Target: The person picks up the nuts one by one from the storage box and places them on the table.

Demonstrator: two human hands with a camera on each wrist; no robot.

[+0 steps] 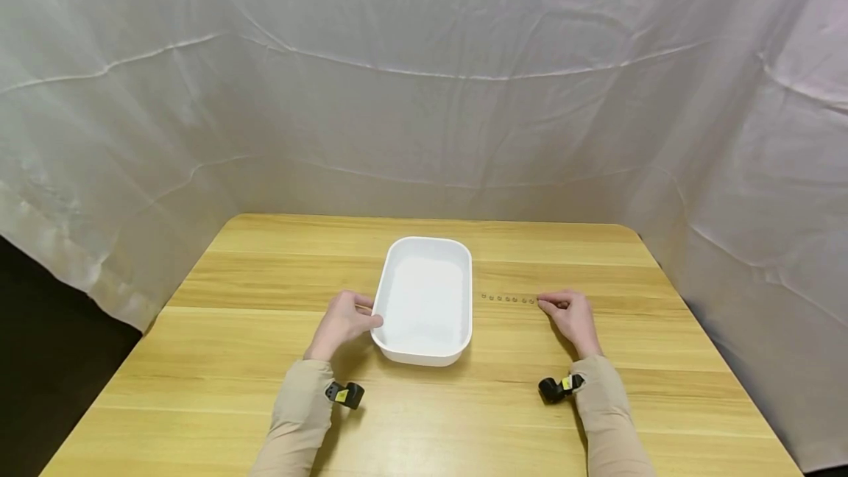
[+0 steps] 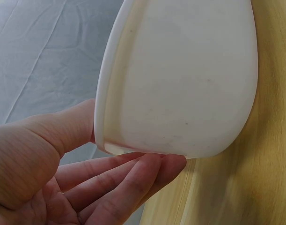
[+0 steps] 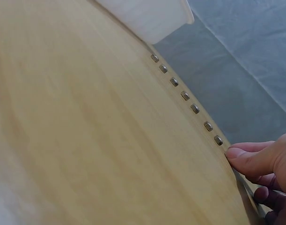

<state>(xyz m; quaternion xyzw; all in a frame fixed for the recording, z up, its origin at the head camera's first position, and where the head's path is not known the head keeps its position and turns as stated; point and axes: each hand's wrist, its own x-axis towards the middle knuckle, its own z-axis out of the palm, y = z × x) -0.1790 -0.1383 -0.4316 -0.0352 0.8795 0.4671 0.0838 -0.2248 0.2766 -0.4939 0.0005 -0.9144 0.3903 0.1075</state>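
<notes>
A white rectangular plastic tub (image 1: pixel 424 356) with rounded corners stands on the wooden table. My left hand (image 1: pixel 344 324) grips its left side; in the left wrist view the thumb is at the rim and the fingers (image 2: pixel 133 183) touch the outer wall. To the tub's right runs a row of several small metal nuts (image 1: pixel 508 299), spaced apart; they show more clearly as shiny nuts (image 3: pixel 185 95) in the right wrist view. At the right end of this row my right hand (image 1: pixel 568 316) pinches a small nut between thumb and forefinger, mostly hidden by the fingertips (image 3: pixel 236 153).
The light wooden table (image 1: pixel 218 381) has rounded far corners. A pale fabric curtain (image 1: pixel 424 124) hangs behind it and along both sides. Each wrist carries a small black camera (image 1: pixel 345 394), worn over a beige sleeve (image 1: pixel 299 407).
</notes>
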